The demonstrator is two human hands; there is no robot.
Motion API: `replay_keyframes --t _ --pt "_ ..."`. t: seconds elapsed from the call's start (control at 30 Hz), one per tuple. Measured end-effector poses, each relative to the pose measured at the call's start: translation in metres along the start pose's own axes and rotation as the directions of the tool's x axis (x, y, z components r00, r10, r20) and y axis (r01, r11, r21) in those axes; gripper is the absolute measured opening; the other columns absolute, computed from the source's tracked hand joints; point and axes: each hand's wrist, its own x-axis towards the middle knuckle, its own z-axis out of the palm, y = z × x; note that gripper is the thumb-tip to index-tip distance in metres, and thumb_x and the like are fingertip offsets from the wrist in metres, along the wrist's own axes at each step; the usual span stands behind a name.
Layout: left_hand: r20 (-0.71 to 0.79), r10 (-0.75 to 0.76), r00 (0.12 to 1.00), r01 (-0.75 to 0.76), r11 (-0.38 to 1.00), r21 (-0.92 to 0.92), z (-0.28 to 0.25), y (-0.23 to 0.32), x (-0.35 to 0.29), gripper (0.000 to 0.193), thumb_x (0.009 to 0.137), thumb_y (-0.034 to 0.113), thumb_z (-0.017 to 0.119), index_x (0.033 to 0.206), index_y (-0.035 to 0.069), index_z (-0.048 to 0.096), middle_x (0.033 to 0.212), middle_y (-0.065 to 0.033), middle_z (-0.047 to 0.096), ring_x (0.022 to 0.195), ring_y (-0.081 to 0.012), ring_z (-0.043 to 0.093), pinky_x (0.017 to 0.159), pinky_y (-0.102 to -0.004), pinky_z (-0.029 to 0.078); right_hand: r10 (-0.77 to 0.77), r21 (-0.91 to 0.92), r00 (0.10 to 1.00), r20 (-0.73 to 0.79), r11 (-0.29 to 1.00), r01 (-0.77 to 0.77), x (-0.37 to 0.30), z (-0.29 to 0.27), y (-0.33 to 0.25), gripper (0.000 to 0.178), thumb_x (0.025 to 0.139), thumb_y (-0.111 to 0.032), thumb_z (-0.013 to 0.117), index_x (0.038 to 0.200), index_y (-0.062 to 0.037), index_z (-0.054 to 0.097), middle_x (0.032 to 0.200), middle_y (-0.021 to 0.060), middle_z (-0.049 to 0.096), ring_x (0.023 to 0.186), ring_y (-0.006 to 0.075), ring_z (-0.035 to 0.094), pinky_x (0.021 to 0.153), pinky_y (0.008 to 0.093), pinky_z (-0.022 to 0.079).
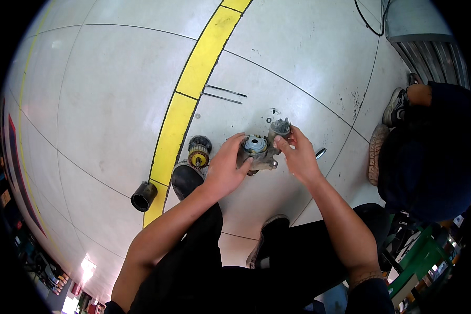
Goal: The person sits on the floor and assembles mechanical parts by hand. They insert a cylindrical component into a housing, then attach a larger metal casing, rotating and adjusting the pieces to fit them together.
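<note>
Housing point(260, 163) between my two hands, above or on the floor point(243, 206), can't tell which.
Left hand point(227, 166) clasps its 9 o'clock flank; right hand point(300, 156), the nearer, pinches the cylinder point(278, 130) at its 2 o'clock. Cylinder's long axis runs roughly 12 to 6, pronged end at 12. Rotor point(199, 153) at 9 o'clock. Hidden: housing's underside, flank behind my left fingers. Small red bit by right fingers, unclear.

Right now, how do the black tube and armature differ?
Tube is plain black; armature shows yellow and red. Tube has an open end; armature has a shaft poking out. Tube overlaps the left edge of the yellow stripe; armature sits right of it. Both rest on the floor.
</note>
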Motion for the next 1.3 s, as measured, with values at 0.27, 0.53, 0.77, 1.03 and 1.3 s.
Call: replay_keyframes --t 0.27,0.53,0.77,1.03,1.3 --pt "0.065 -0.17 0.983 0.17 0.985 0.004 0.006 -0.009 -0.004 0.064 0.099 0.019 0.077 0.151 -0.004 0.048 0.139 -0.0242 0.064 0.127 -0.0393 0.066 0.108 -0.0465 0.053 0.039 0.004 0.999 -0.01 0.999 -0.039 0.012 -0.008 0.019 0.037 0.113 -0.011 0.053 0.147 0.004 0.06 0.13 0.0114 0.072 0.108 0.0176 0.069 0.095 0.0348 0.059" --pt "0.102 -0.31 0.945 0.326 0.912 -0.249 0.021 -0.024 -0.007 0.058 0.102 0.02 0.075 0.148 -0.005 0.05 0.127 -0.0216 0.072 0.12 -0.0309 0.071 0.105 -0.0419 0.054 0.146 0.032 0.989 0.011 0.989 -0.146 0.013 -0.002 0.031 0.032 0.11 -0.009 0.055 0.138 0.0046 0.065 0.119 0.0175 0.076 0.104 0.0242 0.075 0.09 0.0382 0.059" --pt "0.26 -0.48 0.838 0.54 0.656 -0.528 0.016 -0.035 0.0 0.037 0.107 0.023 0.07 0.131 -0.005 0.061 0.119 -0.0168 0.076 0.114 -0.0216 0.072 0.099 -0.0368 0.056 0.15 -0.041 0.988 0.024 0.988 -0.149 0.014 0.004 0.043 0.034 0.109 -0.016 0.058 0.136 0.0038 0.065 0.116 0.0173 0.076 0.095 0.0245 0.074 0.088 0.0395 0.058" --pt "0.205 -0.409 0.889 0.456 0.746 -0.485 0.024 -0.036 -0.004 0.042 0.105 0.028 0.073 0.129 -0.004 0.063 0.12 -0.0183 0.076 0.115 -0.0236 0.072 0.104 -0.0378 0.054 0.31 0.014 0.942 0.132 0.949 -0.314 0.015 0.006 0.029 0.044 0.112 -0.02 0.053 0.152 -0.0008 0.053 0.119 0.0131 0.069 0.095 0.0193 0.069 0.079 0.0371 0.062" --pt "0.214 -0.43 0.877 0.476 0.723 -0.5 0.025 -0.032 -0.006 0.044 0.104 0.027 0.076 0.13 -0.005 0.063 0.122 -0.0192 0.076 0.117 -0.0249 0.071 0.105 -0.0388 0.054 0.325 0.088 0.929 0.178 0.935 -0.344 0.01 0.007 0.026 0.053 0.111 -0.021 0.051 0.16 -0.0026 0.042 0.123 0.013 0.066 0.102 0.0216 0.068 0.077 0.0389 0.063"
